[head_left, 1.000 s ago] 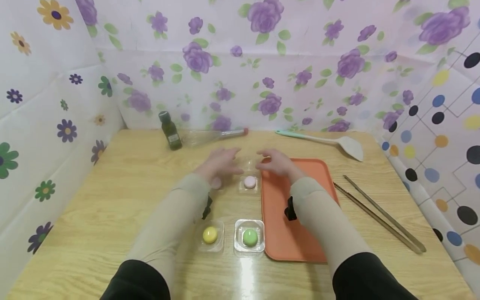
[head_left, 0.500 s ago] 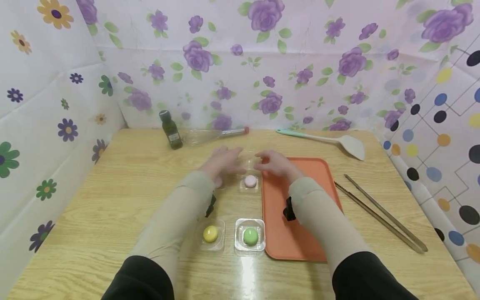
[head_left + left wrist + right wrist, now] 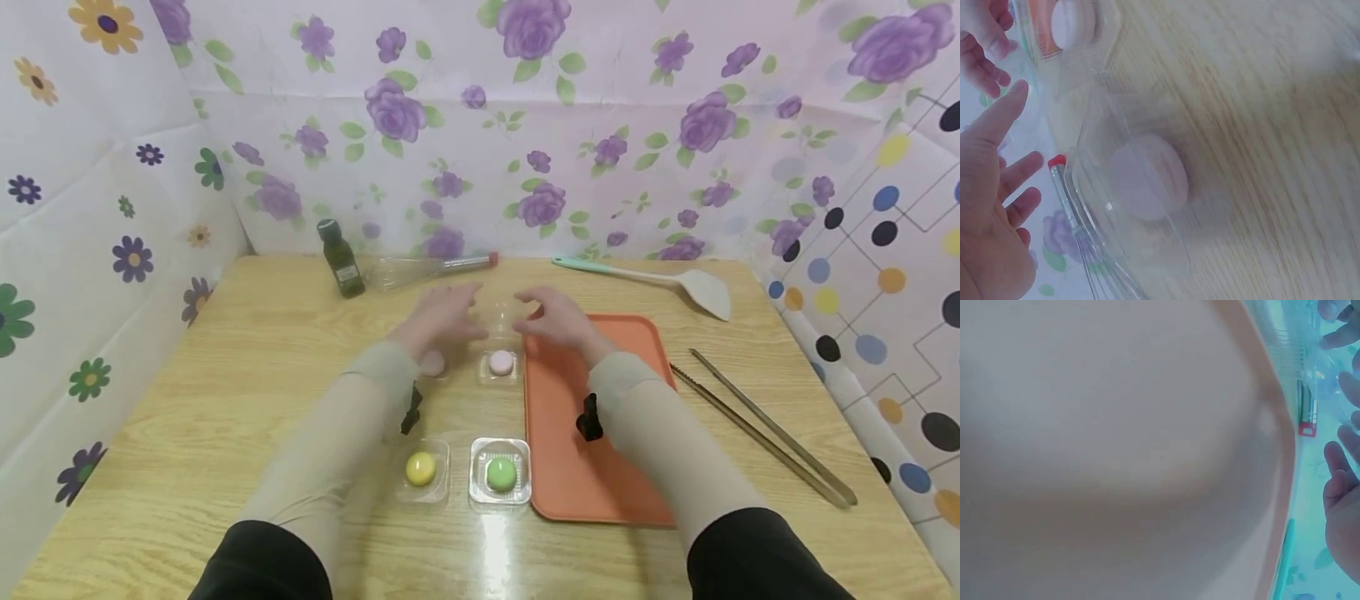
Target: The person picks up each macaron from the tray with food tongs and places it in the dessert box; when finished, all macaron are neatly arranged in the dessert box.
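In the head view my left hand (image 3: 442, 317) and right hand (image 3: 555, 318) face each other, fingers loosely bent and apart, holding nothing. Between them stands the raised clear lid (image 3: 501, 320) of a plastic box with a pink macaron (image 3: 501, 362) in it. A second pink macaron (image 3: 1150, 178), also in a clear box, lies below my left hand and is partly covered by it in the head view. Nearer me are a yellow macaron (image 3: 421, 468) and a green macaron (image 3: 501, 474), each in its own clear box. My right hand is over the orange tray's (image 3: 577, 467) far left corner.
A dark bottle (image 3: 342, 260) and a whisk (image 3: 435, 272) lie at the back left. Behind the tray is a white spatula (image 3: 701, 293) with a mint handle. Metal tongs (image 3: 765, 429) lie to its right. Patterned cloth walls (image 3: 480, 167) enclose the table.
Both hands stay near the lid. They came slightly closer together, then drew a little apart again. The boxes, macarons and tray have stayed in place.
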Available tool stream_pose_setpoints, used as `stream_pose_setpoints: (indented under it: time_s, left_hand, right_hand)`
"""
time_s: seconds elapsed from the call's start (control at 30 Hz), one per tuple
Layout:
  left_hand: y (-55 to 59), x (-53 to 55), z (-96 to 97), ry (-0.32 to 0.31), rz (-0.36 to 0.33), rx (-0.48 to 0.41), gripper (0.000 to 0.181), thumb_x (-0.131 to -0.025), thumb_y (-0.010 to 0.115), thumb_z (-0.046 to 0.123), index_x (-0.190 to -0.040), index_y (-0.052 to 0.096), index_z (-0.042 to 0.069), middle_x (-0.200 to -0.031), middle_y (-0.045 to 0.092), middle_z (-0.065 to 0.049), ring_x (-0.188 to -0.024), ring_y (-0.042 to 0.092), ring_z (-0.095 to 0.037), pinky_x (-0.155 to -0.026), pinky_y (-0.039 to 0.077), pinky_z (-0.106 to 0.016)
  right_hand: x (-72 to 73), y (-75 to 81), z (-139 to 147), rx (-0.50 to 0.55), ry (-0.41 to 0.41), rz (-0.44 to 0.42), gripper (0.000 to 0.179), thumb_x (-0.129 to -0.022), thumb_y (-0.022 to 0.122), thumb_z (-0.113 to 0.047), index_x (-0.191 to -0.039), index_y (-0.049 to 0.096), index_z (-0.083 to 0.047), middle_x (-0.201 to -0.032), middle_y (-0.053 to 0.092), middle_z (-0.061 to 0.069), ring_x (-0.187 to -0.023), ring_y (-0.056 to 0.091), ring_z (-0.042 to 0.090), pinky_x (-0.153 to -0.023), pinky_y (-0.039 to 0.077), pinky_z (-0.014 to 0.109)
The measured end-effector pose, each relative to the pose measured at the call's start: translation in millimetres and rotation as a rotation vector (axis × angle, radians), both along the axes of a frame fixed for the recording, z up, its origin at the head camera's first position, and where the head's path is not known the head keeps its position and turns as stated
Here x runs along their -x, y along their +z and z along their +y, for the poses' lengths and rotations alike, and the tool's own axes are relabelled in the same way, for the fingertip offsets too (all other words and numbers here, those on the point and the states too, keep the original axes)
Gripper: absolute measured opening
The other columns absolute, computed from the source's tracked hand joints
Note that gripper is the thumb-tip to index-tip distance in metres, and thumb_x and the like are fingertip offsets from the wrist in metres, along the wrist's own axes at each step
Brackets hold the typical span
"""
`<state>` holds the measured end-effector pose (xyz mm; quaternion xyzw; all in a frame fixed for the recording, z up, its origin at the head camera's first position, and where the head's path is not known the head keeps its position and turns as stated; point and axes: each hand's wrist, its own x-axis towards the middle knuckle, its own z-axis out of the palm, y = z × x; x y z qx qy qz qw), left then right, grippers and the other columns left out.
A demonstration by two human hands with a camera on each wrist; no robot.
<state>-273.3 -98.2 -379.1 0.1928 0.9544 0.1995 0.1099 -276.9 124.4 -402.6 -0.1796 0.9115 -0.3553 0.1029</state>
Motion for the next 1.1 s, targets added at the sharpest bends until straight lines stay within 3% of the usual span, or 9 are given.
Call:
stream_pose_setpoints:
  time_s: [0.27, 0.5, 0.63, 0.8, 0.93, 1.1]
  left_hand:
    - [2.6, -2.2, -4.0, -0.064, 0.127, 0.038, 0.1, -0.071, 0.076, 0.051, -0.149, 0.023, 0.016, -0.15, 0.029, -0.008, -0.137, 0.023, -0.032, -0.111, 0.01, -0.053]
    - [2.7, -4.6, -2.0, -0.064, 0.216, 0.047, 0.099, -0.069, 0.078, 0.049, -0.146, 0.027, 0.014, -0.147, 0.033, -0.011, -0.133, 0.028, -0.035, -0.108, 0.017, -0.055]
    - [5.8, -7.8, -2.1, -0.067, 0.27, 0.057, 0.095, -0.068, 0.079, 0.048, -0.143, 0.033, 0.012, -0.14, 0.039, -0.01, -0.127, 0.033, -0.035, -0.105, 0.022, -0.054]
    - [8.1, -10.2, -2.7, -0.078, 0.316, 0.07, 0.094, -0.067, 0.079, 0.049, -0.141, 0.035, 0.013, -0.137, 0.042, -0.007, -0.126, 0.033, -0.033, -0.105, 0.024, -0.052]
    - [9.8, -12.9, -3.1, -0.093, 0.343, 0.057, 0.093, -0.066, 0.079, 0.049, -0.141, 0.036, 0.013, -0.138, 0.042, -0.006, -0.125, 0.034, -0.033, -0.105, 0.025, -0.052]
    - [9.6, -15.9, -2.5, -0.126, 0.41, 0.072, 0.092, -0.065, 0.079, 0.051, -0.14, 0.037, 0.016, -0.138, 0.044, -0.005, -0.121, 0.037, -0.031, -0.101, 0.029, -0.051]
  right_hand:
    - [-10.2, 11.2, -0.1, 0.04, 0.026, 0.033, 0.06, -0.084, 0.07, -0.027, -0.137, 0.047, -0.012, -0.132, 0.05, 0.007, -0.099, 0.057, 0.022, -0.08, 0.05, 0.038]
    - [-17.6, 14.8, 2.1, 0.139, 0.031, -0.015, 0.065, -0.084, 0.071, -0.028, -0.142, 0.041, -0.018, -0.132, 0.051, 0.01, -0.1, 0.058, 0.021, -0.08, 0.051, 0.038]
    - [-19.3, 15.0, 6.1, 0.304, 0.013, -0.098, 0.071, -0.087, 0.067, -0.027, -0.146, 0.029, -0.027, -0.125, 0.055, 0.014, -0.104, 0.057, 0.026, -0.086, 0.048, 0.045]
    - [-20.5, 17.4, 7.3, 0.451, 0.002, -0.212, 0.059, -0.094, 0.056, -0.031, -0.146, 0.029, -0.021, -0.12, 0.057, 0.019, -0.103, 0.057, 0.031, -0.087, 0.043, 0.051]
    - [-21.9, 18.9, 5.2, 0.569, -0.002, -0.349, 0.051, -0.099, 0.044, -0.037, -0.139, 0.038, -0.007, -0.111, 0.059, 0.019, -0.095, 0.059, 0.028, -0.078, 0.046, 0.039]
    - [-23.8, 20.1, 2.5, 0.676, -0.017, -0.556, 0.071, -0.097, 0.032, -0.053, -0.134, 0.037, 0.008, -0.092, 0.063, 0.012, -0.08, 0.061, 0.02, -0.065, 0.045, 0.027]
